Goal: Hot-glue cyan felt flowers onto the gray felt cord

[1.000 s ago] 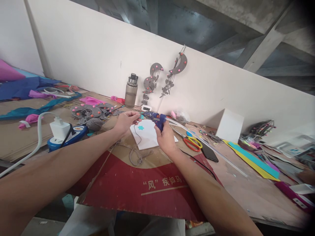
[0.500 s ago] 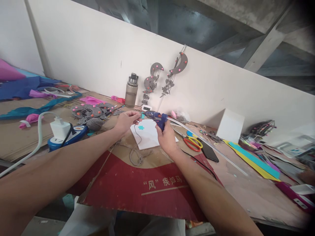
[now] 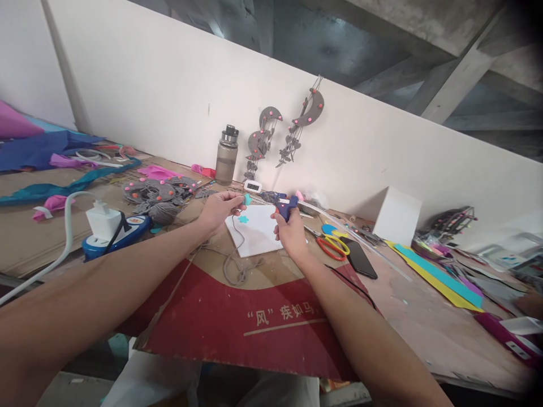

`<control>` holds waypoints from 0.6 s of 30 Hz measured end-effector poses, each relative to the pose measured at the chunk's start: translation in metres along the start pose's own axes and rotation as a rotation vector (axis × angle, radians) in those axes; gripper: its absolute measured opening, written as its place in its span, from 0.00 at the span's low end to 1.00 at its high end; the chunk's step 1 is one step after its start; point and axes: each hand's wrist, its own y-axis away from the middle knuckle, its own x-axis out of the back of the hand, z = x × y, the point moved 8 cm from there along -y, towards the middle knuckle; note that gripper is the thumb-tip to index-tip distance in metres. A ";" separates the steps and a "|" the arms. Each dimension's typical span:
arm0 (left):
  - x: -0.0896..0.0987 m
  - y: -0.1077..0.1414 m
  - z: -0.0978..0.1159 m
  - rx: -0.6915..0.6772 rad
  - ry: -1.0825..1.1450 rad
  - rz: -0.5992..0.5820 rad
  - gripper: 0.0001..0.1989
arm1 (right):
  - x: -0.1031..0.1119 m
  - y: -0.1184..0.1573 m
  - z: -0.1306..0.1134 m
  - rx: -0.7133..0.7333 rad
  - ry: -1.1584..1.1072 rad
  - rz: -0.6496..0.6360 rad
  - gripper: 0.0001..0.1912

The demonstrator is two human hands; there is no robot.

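Left hand (image 3: 219, 211) is pinching a turquoise flower (image 3: 248, 199) by its edge near the white board (image 3: 257, 234), apparently leaving its petals exposed, while the right hand (image 3: 291, 233) is gripping a glue gun (image 3: 287, 207).

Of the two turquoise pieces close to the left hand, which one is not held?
The flower-shaped piece, lying on the white sheet; the other turquoise piece is pinched by the left hand.
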 end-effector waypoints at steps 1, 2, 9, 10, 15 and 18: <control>0.000 0.000 0.000 0.001 0.000 0.001 0.10 | -0.004 -0.002 0.011 -0.092 0.002 -0.050 0.11; -0.001 0.000 0.000 -0.001 -0.005 0.001 0.10 | -0.007 -0.003 0.023 -0.184 0.045 -0.104 0.11; -0.011 0.010 0.014 -0.125 -0.268 -0.027 0.09 | -0.007 -0.009 0.058 -0.278 0.424 -0.230 0.09; -0.013 0.012 0.017 -0.156 -0.310 -0.028 0.09 | -0.007 -0.009 0.059 -0.268 0.444 -0.233 0.10; -0.020 0.017 0.023 -0.256 -0.431 -0.050 0.11 | 0.001 -0.005 0.055 -0.267 0.559 -0.179 0.13; -0.023 0.018 0.024 -0.305 -0.480 -0.070 0.11 | 0.012 -0.004 0.025 -0.112 0.497 0.027 0.12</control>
